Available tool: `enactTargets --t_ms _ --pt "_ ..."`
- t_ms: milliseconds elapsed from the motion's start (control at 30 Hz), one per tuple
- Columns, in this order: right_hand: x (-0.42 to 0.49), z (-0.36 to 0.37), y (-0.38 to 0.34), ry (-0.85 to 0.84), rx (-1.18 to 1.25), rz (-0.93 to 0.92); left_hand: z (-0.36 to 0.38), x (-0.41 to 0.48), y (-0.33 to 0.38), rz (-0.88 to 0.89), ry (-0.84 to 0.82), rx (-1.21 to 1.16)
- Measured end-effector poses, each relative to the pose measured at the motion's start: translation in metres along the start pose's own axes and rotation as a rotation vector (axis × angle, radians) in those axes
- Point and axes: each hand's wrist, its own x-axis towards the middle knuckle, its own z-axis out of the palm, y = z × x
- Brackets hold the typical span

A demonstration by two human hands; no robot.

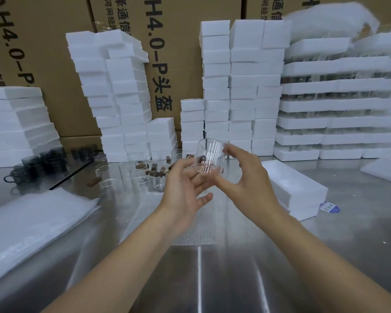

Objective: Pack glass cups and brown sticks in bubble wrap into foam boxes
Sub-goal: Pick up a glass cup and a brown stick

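the right hand [242, 175] grasps a clear glass cup [210, 155] in the air, thumb at its base and fingers curled up by the rim and what looks like its handle. the left hand [185, 184] lies released, its near-straight fingers reaching under and behind the base as a support, gripping nothing. the cup tilts with its mouth up and to the left. a dark shape shows through its wall; i cannot tell whether it is a stick inside or one on the table behind.

below the hands a bubble wrap sheet [167, 222] lies flat on the steel table [212, 279], with nothing on it, so wrapping of this cup is not yet begun. just right of it stands a foam box [296, 188]; i cannot tell whether it is lidded. beyond the hands more clear cups [131, 172] stand unwrapped among loose brown sticks [154, 173], and dark glass cups [43, 161] stand further left, so plenty seems left to pack. a pile of bubble wrap [32, 220] lies at the near left.

at the back, stacks of foam boxes [230, 86] rise against cardboard cartons [43, 64], and foam trays [336, 105] with glassware between them stand at the right. whether those box stacks are packed or empty cannot be told.
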Motion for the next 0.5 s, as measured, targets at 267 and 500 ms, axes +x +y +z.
enactTargets --t_ms 267,500 --pt "-0.0016 -0.0038 0.0027 0.026 -0.003 -0.029 0.0036 0.0011 -0.0054 -0.101 0.067 -0.02" --pt "-0.0019 -0.0036 0.0007 0.026 -0.052 -0.055 0.0072 -0.0016 -0.005 -0.053 0.149 0.04"
